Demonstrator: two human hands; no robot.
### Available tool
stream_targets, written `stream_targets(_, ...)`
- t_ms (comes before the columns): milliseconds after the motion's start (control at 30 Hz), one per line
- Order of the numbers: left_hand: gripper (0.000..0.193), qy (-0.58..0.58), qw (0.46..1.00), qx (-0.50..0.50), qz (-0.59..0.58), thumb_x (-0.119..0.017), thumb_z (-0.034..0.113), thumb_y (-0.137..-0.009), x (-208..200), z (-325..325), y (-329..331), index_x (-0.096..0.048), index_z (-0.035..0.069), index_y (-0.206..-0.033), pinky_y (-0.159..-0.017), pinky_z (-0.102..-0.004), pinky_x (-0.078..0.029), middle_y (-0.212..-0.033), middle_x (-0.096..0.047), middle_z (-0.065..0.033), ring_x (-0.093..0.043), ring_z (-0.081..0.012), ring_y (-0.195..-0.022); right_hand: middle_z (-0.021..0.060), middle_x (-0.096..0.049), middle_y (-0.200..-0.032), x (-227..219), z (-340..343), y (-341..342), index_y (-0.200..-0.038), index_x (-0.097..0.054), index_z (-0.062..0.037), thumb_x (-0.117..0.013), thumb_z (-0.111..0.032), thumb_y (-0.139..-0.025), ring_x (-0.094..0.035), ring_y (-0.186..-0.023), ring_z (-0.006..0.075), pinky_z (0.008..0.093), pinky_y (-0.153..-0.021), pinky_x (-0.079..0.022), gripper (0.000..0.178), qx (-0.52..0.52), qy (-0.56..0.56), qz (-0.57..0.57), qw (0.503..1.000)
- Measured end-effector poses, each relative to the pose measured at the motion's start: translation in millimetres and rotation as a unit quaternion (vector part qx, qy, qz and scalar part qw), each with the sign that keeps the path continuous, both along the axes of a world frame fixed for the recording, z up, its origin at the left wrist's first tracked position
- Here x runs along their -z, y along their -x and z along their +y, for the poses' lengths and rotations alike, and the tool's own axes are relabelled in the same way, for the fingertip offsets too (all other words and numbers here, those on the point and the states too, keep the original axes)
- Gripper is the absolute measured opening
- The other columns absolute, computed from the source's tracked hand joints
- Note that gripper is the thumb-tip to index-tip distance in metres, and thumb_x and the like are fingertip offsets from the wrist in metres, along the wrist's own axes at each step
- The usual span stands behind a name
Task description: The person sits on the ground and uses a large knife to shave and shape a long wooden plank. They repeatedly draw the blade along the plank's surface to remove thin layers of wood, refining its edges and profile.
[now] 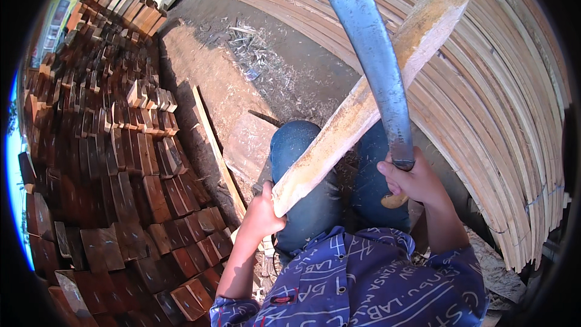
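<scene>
My left hand [261,215] grips the near end of a long pale wooden stave [363,100] that slants up and to the right over my knees. My right hand [414,180] is closed on the handle of a large curved steel blade [370,48], which rises in front of the stave and crosses it near its middle. I sit with both knees in blue jeans [299,145] under the stave, blue patterned shirt sleeves at the bottom.
A big stack of dark reddish wood blocks [115,163] fills the left. Bundles of long pale bent strips [496,103] curve along the right. A thin loose slat [215,148], sawdust and shavings [254,48] lie on the ground ahead.
</scene>
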State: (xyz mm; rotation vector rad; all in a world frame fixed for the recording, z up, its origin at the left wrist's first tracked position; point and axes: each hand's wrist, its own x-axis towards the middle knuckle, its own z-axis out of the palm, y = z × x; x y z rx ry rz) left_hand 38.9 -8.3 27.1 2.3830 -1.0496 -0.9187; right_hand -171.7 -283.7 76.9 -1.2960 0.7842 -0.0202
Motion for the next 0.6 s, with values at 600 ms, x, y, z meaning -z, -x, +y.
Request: stream_targets(600, 0.053, -0.019, 1.0, 0.005, -0.017, -0.068, 0.003, -0.061, -6.6, -5.2, -3.6, -0.042, -0.005, -0.106, -0.071, -0.0502, -0.052, -0.075, -0.061, -0.0313, -0.063, -0.0502, -0.081, 0.002, -0.053, -0.058, 32.9, 25.9, 26.1, -0.079, -0.058, -0.0013, -0.07, -0.023, -0.09, -0.05, -0.049, 0.0067, 0.027, -0.045, -0.039, 0.027, -0.118, 0.05, 0.029, 0.991)
